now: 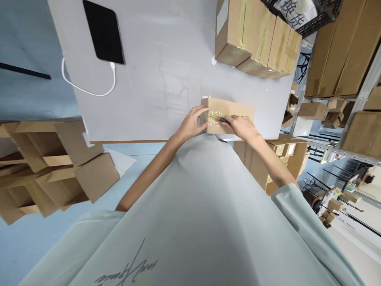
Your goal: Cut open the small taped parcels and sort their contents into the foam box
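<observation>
A small taped cardboard box (pixel 230 108) lies on the white table near its front edge, by my body. My left hand (pixel 192 122) grips the left end of this box, with thumb and fingers set apart on its end and top. My right hand (pixel 241 126) is closed around a slim utility knife (pixel 220 119) with a red and black handle. The thin tip of the knife points left and rests at the clear tape on the box's top. Part of the handle is hidden inside my right hand.
A row of taped cardboard boxes (pixel 258 35) stands at the table's back right, beside a black crate (pixel 323 18). A black tablet (pixel 104 31) with a white cable (pixel 101 94) lies at the left. Open cartons (pixel 59 159) sit low left; shelves with boxes (pixel 342 59) stand right.
</observation>
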{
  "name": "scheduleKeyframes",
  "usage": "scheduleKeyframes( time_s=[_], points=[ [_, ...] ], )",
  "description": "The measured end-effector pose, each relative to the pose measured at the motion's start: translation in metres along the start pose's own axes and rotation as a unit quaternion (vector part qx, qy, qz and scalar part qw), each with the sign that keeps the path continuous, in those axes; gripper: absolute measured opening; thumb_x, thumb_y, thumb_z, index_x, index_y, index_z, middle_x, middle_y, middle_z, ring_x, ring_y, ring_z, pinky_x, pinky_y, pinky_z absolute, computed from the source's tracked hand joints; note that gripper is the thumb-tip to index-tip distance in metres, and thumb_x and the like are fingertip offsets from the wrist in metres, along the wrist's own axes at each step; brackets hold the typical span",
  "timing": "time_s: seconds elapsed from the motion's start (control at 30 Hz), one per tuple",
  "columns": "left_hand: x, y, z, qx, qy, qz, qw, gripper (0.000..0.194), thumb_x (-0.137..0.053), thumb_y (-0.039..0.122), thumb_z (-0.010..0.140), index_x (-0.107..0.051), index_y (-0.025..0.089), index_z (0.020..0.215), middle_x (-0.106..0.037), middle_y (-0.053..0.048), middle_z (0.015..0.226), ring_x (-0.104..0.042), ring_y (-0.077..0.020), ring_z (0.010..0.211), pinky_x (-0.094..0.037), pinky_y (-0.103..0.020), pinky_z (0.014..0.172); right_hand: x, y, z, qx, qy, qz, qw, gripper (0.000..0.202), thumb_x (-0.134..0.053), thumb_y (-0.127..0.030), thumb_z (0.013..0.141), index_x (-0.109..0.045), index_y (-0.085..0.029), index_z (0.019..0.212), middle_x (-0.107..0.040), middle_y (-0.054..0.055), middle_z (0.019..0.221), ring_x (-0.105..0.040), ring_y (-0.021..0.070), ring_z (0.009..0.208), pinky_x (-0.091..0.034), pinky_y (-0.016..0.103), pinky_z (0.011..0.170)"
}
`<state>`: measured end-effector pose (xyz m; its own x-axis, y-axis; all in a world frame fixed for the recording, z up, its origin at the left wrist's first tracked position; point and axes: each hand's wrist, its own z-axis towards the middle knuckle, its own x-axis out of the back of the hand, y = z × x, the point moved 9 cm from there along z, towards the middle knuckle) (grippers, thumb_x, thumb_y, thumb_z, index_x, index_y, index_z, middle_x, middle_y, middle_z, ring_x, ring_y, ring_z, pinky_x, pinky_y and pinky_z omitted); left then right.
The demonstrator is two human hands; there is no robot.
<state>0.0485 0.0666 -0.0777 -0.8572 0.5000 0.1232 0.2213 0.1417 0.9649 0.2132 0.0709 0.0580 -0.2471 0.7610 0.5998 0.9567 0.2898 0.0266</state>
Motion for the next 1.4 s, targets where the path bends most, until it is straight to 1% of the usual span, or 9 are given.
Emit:
scheduleKeyframes(
  time_s=[0.13,0.27,0.4,0.53,0.67,0.9,1.07,1.3,1.4],
  points=[
    [0.001,0.002,0.001,-0.009,-0.009,-0.003,1.0,0.069,-0.076,0.061,0.098,-0.066,0.029,0.159,-0.059,-0.015,0.17,-0.057,-0.0356,0.159,-0.051,-0.056,0.133,0.003,-0.002,0.003,-0.021,-0.013,-0.023,0.999,0.052,-0.039,-0.05,0.125,-0.067,-0.02,0.157,-0.082,0.022,0.133,-0.081,0.034,0.11,-0.05,0.038,0.09],
    [0.0,0.006,0.002,-0.022,-0.018,-0.003,1.0,0.067,-0.075,0.05,0.099,-0.065,0.026,0.161,-0.061,-0.014,0.167,-0.058,-0.0347,0.157,-0.051,-0.053,0.133,0.008,-0.007,0.004,-0.027,-0.017,-0.046,0.998,0.051,-0.039,-0.047,0.125,-0.067,-0.018,0.157,-0.082,0.023,0.132,-0.082,0.036,0.112,-0.051,0.041,0.091],
    [0.0,0.006,0.001,-0.011,-0.026,-0.002,1.0,0.067,-0.075,0.042,0.097,-0.063,0.026,0.162,-0.063,-0.014,0.166,-0.061,-0.0345,0.153,-0.052,-0.052,0.131,0.016,-0.014,0.005,-0.018,-0.024,-0.077,0.997,0.047,-0.041,-0.041,0.124,-0.068,-0.016,0.154,-0.082,0.025,0.13,-0.081,0.0365,0.114,-0.053,0.041,0.092],
    [0.0,0.003,0.0,-0.001,-0.029,-0.002,1.0,0.067,-0.076,0.043,0.098,-0.063,0.027,0.162,-0.064,-0.013,0.164,-0.064,-0.0347,0.15,-0.054,-0.05,0.129,0.027,-0.026,0.011,-0.005,-0.035,-0.093,0.995,0.045,-0.041,-0.03,0.122,-0.07,-0.013,0.152,-0.083,0.028,0.127,-0.08,0.0385,0.12,-0.054,0.043,0.095],
    [-0.003,-0.002,-0.002,0.002,-0.014,0.004,1.0,0.069,-0.075,0.043,0.098,-0.061,0.028,0.164,-0.065,-0.012,0.163,-0.067,-0.034,0.146,-0.054,-0.05,0.128,0.033,-0.036,0.02,0.007,-0.036,-0.093,0.995,0.045,-0.039,-0.018,0.118,-0.072,-0.011,0.148,-0.082,0.028,0.127,-0.079,0.0392,0.121,-0.054,0.047,0.099],
    [-0.013,-0.018,-0.008,0.045,0.05,0.0,0.998,0.074,-0.071,0.032,0.092,-0.06,0.03,0.165,-0.064,-0.011,0.164,-0.072,-0.0307,0.135,-0.062,-0.046,0.116,0.022,-0.029,0.031,0.039,0.001,-0.06,0.997,0.045,-0.043,-0.017,0.115,-0.076,-0.011,0.144,-0.082,0.027,0.129,-0.078,0.0396,0.12,-0.055,0.051,0.104],
    [-0.012,-0.021,-0.009,0.059,0.093,0.014,0.994,0.074,-0.07,0.027,0.088,-0.063,0.033,0.161,-0.066,-0.01,0.163,-0.072,-0.0307,0.137,-0.062,-0.047,0.116,0.0,0.019,0.029,0.011,0.01,-0.025,1.0,0.04,-0.051,-0.024,0.115,-0.08,-0.011,0.139,-0.082,0.028,0.128,-0.076,0.0426,0.124,-0.055,0.055,0.108],
    [-0.009,-0.022,-0.011,0.084,0.154,0.014,0.984,0.064,-0.07,0.03,0.09,-0.064,0.032,0.153,-0.071,-0.01,0.158,-0.076,-0.0286,0.132,-0.065,-0.046,0.113,-0.038,0.146,-0.023,-0.061,-0.021,-0.034,0.997,0.041,-0.053,-0.037,0.12,-0.082,-0.015,0.136,-0.084,0.026,0.123,-0.077,0.0396,0.119,-0.051,0.046,0.098],
    [-0.007,-0.014,-0.012,0.082,0.189,0.041,0.978,0.054,-0.071,0.032,0.092,-0.065,0.032,0.146,-0.072,-0.009,0.153,-0.076,-0.0275,0.128,-0.066,-0.045,0.111,-0.056,0.184,-0.04,-0.076,-0.026,-0.031,0.996,0.045,-0.048,-0.044,0.122,-0.08,-0.018,0.14,-0.084,0.025,0.122,-0.078,0.0381,0.115,-0.049,0.044,0.094]
  ],
)
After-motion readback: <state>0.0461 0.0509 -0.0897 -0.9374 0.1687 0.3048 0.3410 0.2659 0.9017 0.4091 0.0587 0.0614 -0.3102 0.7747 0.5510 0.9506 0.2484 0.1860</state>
